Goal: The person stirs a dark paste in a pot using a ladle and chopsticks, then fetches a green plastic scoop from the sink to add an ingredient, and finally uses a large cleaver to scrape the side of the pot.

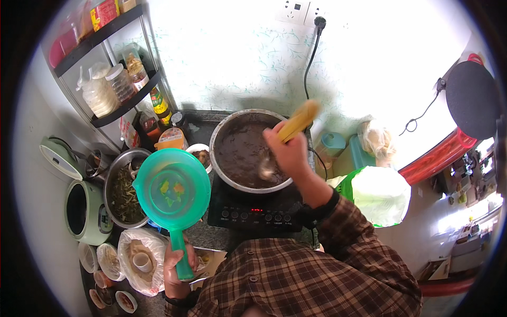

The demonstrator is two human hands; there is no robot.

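Observation:
My right hand (288,148) grips the yellow handle (299,121) of a utensil, blurred by motion. Its metal end (269,170) dips into dark brown liquid inside a large metal pot (214,158). That pot stands on a black induction cooker (255,218) with lit red digits. In my left hand (176,257) is the handle of a green plastic water ladle (172,188), held up left of the cooker. A printed pattern or some bits show in the ladle's bottom; I cannot tell which.
A steel bowl of chopped greens (124,198) sits partly behind the ladle, beside a green rice cooker (87,212). A white bowl (200,156) nearly touches the pot. At the left rises a shelf rack (126,107) with jars; a black cord (305,75) hangs behind the pot.

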